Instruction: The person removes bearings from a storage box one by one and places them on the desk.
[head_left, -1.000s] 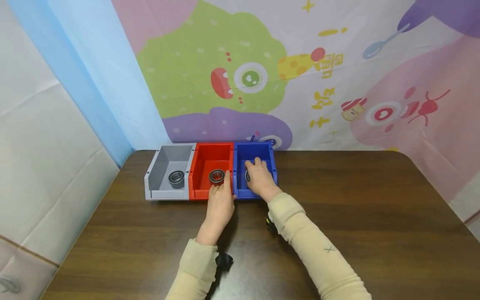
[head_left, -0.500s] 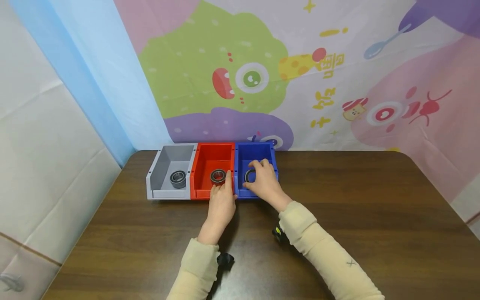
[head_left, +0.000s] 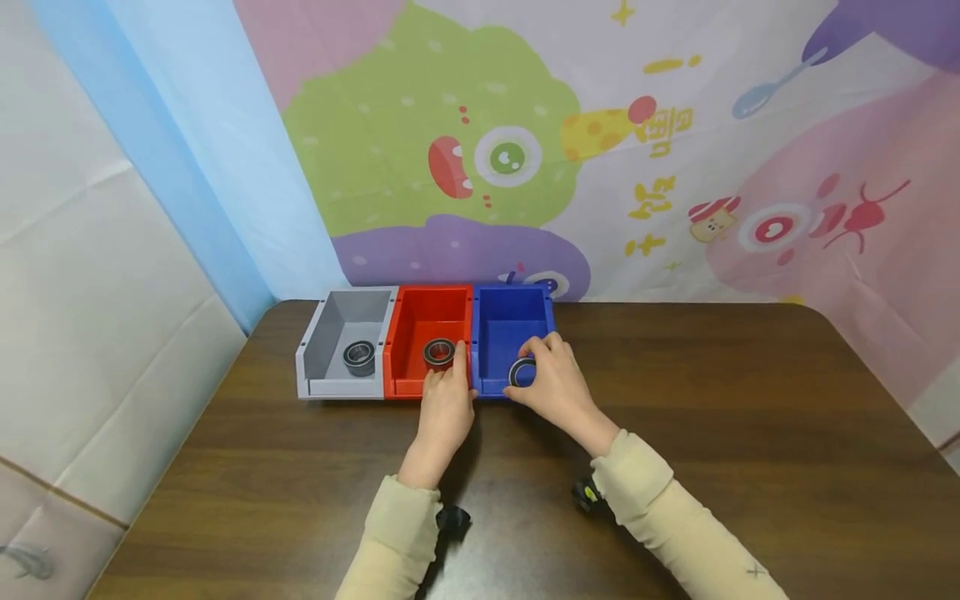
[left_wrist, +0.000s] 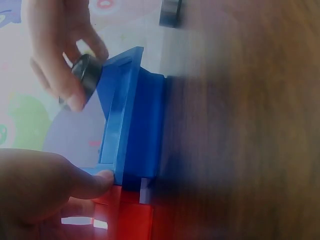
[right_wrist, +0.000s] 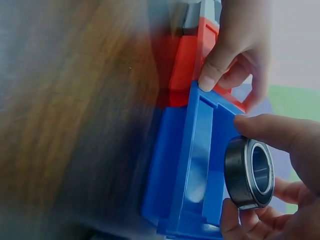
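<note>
My right hand [head_left: 558,383] pinches a ball bearing [right_wrist: 250,172] between thumb and fingers, tilted on edge above the front of the blue bin [head_left: 513,312]. In the left wrist view the bearing [left_wrist: 87,75] is clear of the bin's rim. My left hand [head_left: 446,408] grips the front corner where the red bin [head_left: 435,308] and the blue bin meet. Its thumb [left_wrist: 102,181] presses the front edge, and the index finger lies along the dividing wall. A second bearing [head_left: 438,354] sits in the red bin, and a third bearing [head_left: 360,358] in the grey bin [head_left: 352,306].
The three bins stand side by side at the back of a brown wooden table [head_left: 675,400]. Directly behind them hangs a printed cloth [head_left: 420,108]. A black wrist device [head_left: 453,521] is at the left cuff, and another dark wrist device [head_left: 587,494] is at the right cuff.
My right hand has drawn the bearing from inside the blue bin toward its front right, raising and tilting it. The left hand stays at the bins; the view has shifted slightly.
</note>
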